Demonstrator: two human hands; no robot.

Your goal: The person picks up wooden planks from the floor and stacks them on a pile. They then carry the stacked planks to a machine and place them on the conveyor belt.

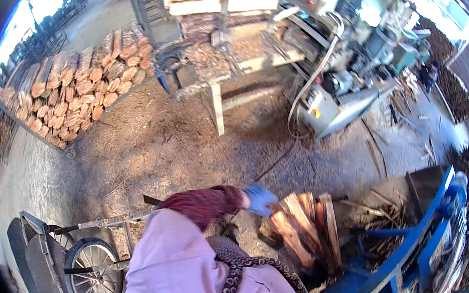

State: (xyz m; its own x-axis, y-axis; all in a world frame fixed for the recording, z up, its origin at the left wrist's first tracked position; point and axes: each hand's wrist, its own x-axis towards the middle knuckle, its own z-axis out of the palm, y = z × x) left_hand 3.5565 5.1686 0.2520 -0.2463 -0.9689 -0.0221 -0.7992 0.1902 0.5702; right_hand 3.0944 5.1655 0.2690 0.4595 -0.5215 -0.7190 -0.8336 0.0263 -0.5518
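Note:
My left hand (260, 199), in a blue glove with a dark red sleeve, reaches to the right and rests against the near ends of a bundle of split wood pieces (307, 227). The bundle leans on a blue metal frame (410, 252). The glove is blurred, so its grip on the wood is unclear. My right hand is out of view. My lilac vest (182, 270) fills the lower middle of the picture.
A wheelbarrow (83, 257) stands at lower left. A crate of stacked firewood (76, 90) sits at the left. A workbench with planks (229, 3) and a grey machine with hoses (336, 95) stand beyond. Sawdust and wood scraps cover the ground (158, 142).

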